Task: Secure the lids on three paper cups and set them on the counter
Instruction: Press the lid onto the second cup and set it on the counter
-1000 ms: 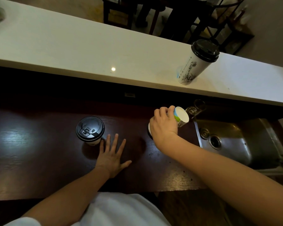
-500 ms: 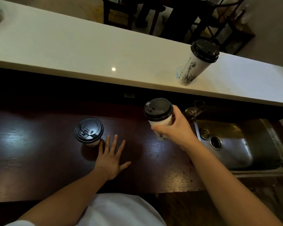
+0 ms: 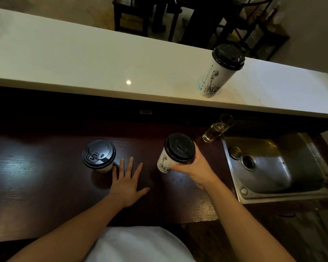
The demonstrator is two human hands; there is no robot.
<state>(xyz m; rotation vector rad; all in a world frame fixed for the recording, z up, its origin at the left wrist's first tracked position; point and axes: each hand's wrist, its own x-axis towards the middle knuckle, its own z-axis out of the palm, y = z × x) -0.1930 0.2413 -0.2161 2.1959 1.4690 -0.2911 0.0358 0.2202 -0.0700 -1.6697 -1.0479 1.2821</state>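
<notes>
My right hand (image 3: 192, 168) grips a white paper cup with a black lid (image 3: 175, 152), held upright just above the dark wooden worktop (image 3: 36, 176). My left hand (image 3: 127, 179) lies flat on the worktop with fingers spread. Just left of its fingertips stands a second lidded paper cup (image 3: 98, 155). A third white cup with a black lid and a drawn figure (image 3: 219, 71) stands on the raised white counter (image 3: 83, 61) at the back right.
A steel sink (image 3: 276, 165) is set into the worktop at the right. An empty glass (image 3: 217, 128) stands at the sink's back-left corner. Dark chairs and a table are beyond the white counter.
My right hand turned the cup from lying tilted to upright, lid on top, and lifted it off the worktop. My left hand stayed flat.
</notes>
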